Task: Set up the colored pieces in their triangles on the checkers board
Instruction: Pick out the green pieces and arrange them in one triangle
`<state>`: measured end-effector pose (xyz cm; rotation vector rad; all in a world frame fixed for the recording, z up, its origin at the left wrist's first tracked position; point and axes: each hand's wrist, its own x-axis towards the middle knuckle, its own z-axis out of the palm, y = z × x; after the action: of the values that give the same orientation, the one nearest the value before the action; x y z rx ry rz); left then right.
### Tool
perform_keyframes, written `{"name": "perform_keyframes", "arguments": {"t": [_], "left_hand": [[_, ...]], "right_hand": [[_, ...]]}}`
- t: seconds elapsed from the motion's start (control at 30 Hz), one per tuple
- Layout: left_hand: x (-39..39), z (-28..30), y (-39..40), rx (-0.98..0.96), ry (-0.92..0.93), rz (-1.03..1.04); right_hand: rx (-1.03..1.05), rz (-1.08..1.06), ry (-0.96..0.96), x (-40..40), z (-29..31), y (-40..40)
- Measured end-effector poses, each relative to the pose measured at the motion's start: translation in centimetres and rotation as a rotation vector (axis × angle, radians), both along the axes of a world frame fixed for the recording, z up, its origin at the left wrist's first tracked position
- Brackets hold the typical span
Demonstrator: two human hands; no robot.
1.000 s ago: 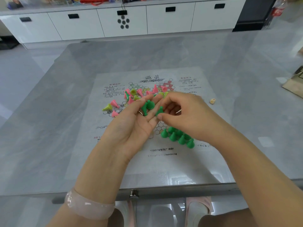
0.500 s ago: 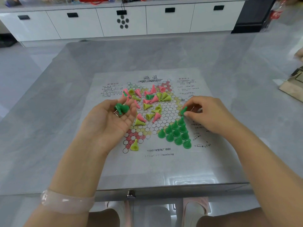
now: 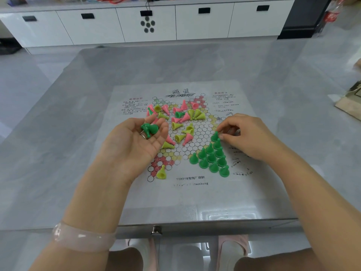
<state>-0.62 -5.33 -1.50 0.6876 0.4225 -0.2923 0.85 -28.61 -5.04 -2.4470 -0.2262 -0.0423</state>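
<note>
Closest to me, my left hand [image 3: 136, 141] lies palm up with its fingers loosely apart, like a little bowl. Two green pieces [image 3: 149, 129] rest in it, so I judge it is a store for the ones I have yet to place.

My right hand [image 3: 246, 136] is across from it, fingers curled together. Its fingertips [image 3: 221, 136] pinch or touch the top green piece [image 3: 214, 136] of the green triangle [image 3: 213, 157]. I think I am setting that piece in its spot at the tip. The rest of the triangle stands upright in rows just below that hand, near the corner of the board [image 3: 195, 192].

Between my hands and beyond them, pink and yellow pieces [image 3: 181, 122] lie mixed and tipped over in the middle of the board. One more green piece [image 3: 179, 114] lies among them, past my left fingers. One yellow piece [image 3: 161, 173] stands alone below my left hand, on a red triangle, so it looks out of place.

The loose pile could get knocked if I reach across it. Far off, past the bench [image 3: 58, 133], are white cupboards [image 3: 146, 22].
</note>
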Motion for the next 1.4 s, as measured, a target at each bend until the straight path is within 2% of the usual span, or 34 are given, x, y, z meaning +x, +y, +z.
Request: {"name": "perform_keyframes", "arguments": {"t": [0.27, 0.53, 1.4], "left_hand": [[-0.1, 0.11, -0.03, 0.008, -0.004, -0.005], [-0.17, 0.14, -0.09, 0.015, 0.006, 0.005], [-0.45, 0.45, 0.01, 0.002, -0.007, -0.006]], "right_hand": [[-0.044, 0.092, 0.018, -0.02, 0.01, 0.13], [-0.049, 0.009, -0.024, 0.17, -0.27, -0.15], [-0.027, 0.019, 0.002, -0.23, 0.09, -0.59]]}}
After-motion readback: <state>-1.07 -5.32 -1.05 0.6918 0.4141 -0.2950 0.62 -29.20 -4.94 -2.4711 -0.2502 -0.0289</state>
